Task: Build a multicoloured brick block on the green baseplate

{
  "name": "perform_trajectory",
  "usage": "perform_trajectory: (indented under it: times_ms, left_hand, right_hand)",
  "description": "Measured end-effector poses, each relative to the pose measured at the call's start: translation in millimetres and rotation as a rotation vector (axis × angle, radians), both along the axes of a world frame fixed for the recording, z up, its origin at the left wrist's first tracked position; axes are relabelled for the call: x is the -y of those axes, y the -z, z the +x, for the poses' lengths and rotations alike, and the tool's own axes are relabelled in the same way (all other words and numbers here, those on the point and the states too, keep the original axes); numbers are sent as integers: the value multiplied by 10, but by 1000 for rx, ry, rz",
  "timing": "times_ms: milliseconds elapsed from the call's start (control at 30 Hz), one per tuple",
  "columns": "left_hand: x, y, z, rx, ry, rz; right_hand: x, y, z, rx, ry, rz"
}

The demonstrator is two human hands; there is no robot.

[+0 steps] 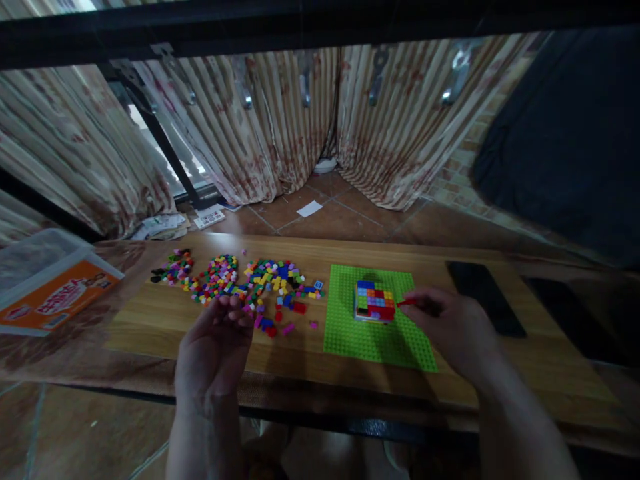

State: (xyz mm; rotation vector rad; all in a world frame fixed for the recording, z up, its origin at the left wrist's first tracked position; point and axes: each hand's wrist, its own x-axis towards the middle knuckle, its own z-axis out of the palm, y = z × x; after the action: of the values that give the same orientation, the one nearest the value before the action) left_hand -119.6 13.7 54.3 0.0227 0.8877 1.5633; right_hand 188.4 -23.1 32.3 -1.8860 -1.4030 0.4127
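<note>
My right hand pinches a small red toy brick between thumb and fingertips, just right of a block-shaped brick build. That build has a top of blue, red, orange, yellow, lime and lilac bricks, and it sits on a green studded baseplate. Palm up, my left hand hovers at the near side of a spread of loose bricks. Its fingers are loosely curled and I see nothing in the palm. Nearby lie a red brick and a pink brick.
A clear plastic box with an orange label stands at the left end of the wooden table. Right of the baseplate lies a dark flat panel, with another dark panel beyond. A dark metal bar with hanging clips crosses overhead.
</note>
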Motion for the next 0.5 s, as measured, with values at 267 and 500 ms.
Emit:
perform_trajectory:
  times_ms: [267,500]
  left_hand:
    - [-8,-17,5,-18,-14,-2]
    - [0,-43,-46,-9,-21,-13]
  right_hand:
    - [-167,147,-327,40,-48,70]
    - [-218,237,-341,125,-97,84]
